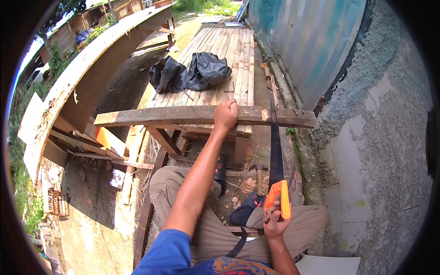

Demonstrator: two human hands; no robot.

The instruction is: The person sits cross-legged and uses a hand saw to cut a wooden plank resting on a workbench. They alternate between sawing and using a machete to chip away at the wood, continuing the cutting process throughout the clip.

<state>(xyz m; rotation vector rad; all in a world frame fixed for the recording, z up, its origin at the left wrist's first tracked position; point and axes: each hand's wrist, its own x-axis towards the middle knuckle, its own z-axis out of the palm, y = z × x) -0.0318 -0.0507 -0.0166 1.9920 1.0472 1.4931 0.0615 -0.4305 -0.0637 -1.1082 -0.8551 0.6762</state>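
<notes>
Presently, the left hand (226, 114) is closed over the wooden beam (178, 116) lying across the slatted table (231, 52)'s near end; the right hand (276, 225), nearer, grips the orange-handled saw (276, 160), blade crossing the beam's right part. Farther off lies black plastic (204, 73).

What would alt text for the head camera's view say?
The seated person's right hand holds an orange-handled handsaw across a wooden beam on which the left hand rests. Crumpled black plastic lies on the slatted table behind.
</notes>
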